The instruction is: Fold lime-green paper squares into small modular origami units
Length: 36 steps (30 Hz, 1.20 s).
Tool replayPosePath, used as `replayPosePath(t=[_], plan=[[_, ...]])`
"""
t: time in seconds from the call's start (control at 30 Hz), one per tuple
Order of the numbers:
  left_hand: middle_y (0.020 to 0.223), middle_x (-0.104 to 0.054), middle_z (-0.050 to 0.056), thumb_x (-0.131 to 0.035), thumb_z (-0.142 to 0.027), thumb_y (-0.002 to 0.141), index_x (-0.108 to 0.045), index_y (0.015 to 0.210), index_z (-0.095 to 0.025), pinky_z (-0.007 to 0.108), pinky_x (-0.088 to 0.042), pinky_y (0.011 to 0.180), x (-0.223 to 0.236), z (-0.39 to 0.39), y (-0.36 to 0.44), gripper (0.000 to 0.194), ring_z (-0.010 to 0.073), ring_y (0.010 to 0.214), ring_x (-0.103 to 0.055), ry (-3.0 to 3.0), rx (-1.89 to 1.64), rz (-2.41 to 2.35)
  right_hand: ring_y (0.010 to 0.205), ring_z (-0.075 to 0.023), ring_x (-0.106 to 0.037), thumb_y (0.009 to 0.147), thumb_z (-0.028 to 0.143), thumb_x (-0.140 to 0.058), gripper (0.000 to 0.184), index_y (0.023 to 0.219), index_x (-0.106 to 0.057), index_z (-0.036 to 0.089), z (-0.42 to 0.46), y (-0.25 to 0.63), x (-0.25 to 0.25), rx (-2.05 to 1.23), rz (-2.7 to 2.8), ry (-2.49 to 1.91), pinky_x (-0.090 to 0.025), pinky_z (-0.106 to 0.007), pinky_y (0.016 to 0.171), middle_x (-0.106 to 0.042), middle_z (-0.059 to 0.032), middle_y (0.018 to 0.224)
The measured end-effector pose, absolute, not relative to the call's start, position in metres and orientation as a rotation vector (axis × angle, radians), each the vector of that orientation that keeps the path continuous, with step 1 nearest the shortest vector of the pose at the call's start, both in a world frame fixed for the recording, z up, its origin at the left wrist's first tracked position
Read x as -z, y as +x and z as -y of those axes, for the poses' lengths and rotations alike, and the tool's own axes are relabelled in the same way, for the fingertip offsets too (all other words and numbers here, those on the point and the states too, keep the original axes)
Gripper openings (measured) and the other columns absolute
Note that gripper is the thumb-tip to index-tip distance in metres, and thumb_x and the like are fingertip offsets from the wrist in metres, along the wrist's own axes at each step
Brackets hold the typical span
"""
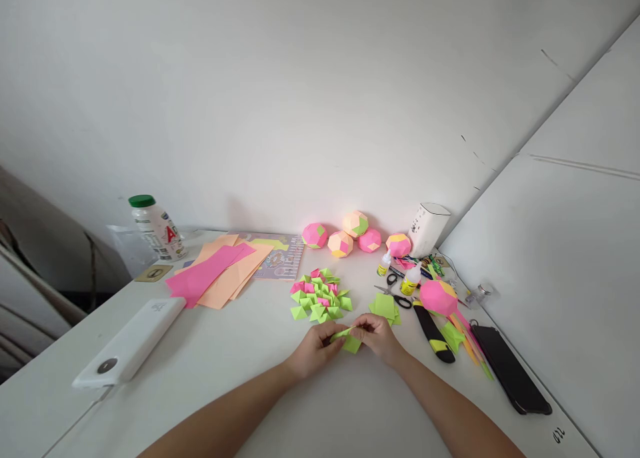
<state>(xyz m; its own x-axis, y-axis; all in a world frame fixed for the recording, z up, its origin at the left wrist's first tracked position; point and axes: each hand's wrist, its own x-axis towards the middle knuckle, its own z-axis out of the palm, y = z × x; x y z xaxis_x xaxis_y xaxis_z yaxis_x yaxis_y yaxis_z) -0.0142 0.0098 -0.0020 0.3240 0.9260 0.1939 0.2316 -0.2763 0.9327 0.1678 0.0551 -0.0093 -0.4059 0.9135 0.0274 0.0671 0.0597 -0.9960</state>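
Between my two hands is a small piece of green paper (353,345), partly folded, with its lower part showing below my fingers. My left hand (319,346) pinches its left side, and my right hand (378,337) pinches the upper right edge. Just beyond my hands lies a heap of folded green and pink paper pieces (320,297). A small stack of flat green paper squares (385,307) sits right behind my right hand. Scissors (394,297) rest a little farther back, beside a yellow-labelled glue bottle (411,281).
Pink and peach paper balls (355,224) stand along the wall. At right are a cutter (434,335), a black phone (510,368) and a white holder (429,229). At left lie pink paper sheets (206,271), a white power bank (131,341) and a green-capped bottle (157,228).
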Motion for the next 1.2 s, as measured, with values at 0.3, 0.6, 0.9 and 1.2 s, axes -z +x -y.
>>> replayPosePath(t=[0.3, 0.6, 0.9, 1.2], plan=[[0.082, -0.065, 0.006, -0.049, -0.033, 0.084, -0.067, 0.103, -0.017, 0.026, -0.042, 0.063, 0.004, -0.011, -0.014, 0.030, 0.0171, 0.072, -0.055, 1.695, -1.006, -1.039, 0.051, -0.0110, -0.048, 0.067, 0.038, -0.070, 0.023, 0.066, -0.066, 0.015, -0.057, 0.169, 0.009, -1.352, 1.690, -0.976, -0.040, -0.022, 0.047, -0.057, 0.0006, 0.057], [0.089, -0.063, 0.007, -0.064, -0.024, 0.071, -0.061, 0.104, -0.014, 0.026, -0.044, 0.064, 0.014, -0.011, -0.011, 0.035, 0.0178, 0.075, -0.057, 1.506, -1.057, -1.009, 0.048, -0.0100, -0.044, 0.076, 0.044, -0.061, 0.031, 0.069, -0.061, 0.015, -0.054, 0.168, 0.003, -1.375, 1.659, -0.972, -0.037, -0.021, 0.045, -0.048, 0.0028, 0.054], [0.093, -0.065, 0.008, -0.060, -0.029, 0.077, -0.062, 0.102, -0.015, 0.030, -0.046, 0.072, 0.011, -0.013, -0.012, 0.029, 0.0201, 0.082, -0.058, 1.500, -1.081, -0.982, 0.057, -0.0127, -0.051, 0.085, 0.045, -0.048, 0.026, 0.090, -0.055, 0.020, -0.047, 0.168, 0.000, -1.286, 1.763, -0.934, -0.044, -0.022, 0.048, -0.052, -0.0004, 0.071], [0.081, -0.064, 0.006, -0.061, -0.033, 0.076, -0.064, 0.089, -0.014, 0.027, -0.045, 0.065, 0.010, -0.012, -0.011, 0.023, 0.0174, 0.074, -0.057, 1.501, -1.093, -0.989, 0.075, -0.0204, -0.063, 0.079, 0.034, -0.061, 0.019, 0.090, -0.067, 0.020, -0.046, 0.164, 0.002, -0.900, 1.994, -0.854, -0.050, -0.029, 0.066, -0.069, -0.0068, 0.082]])
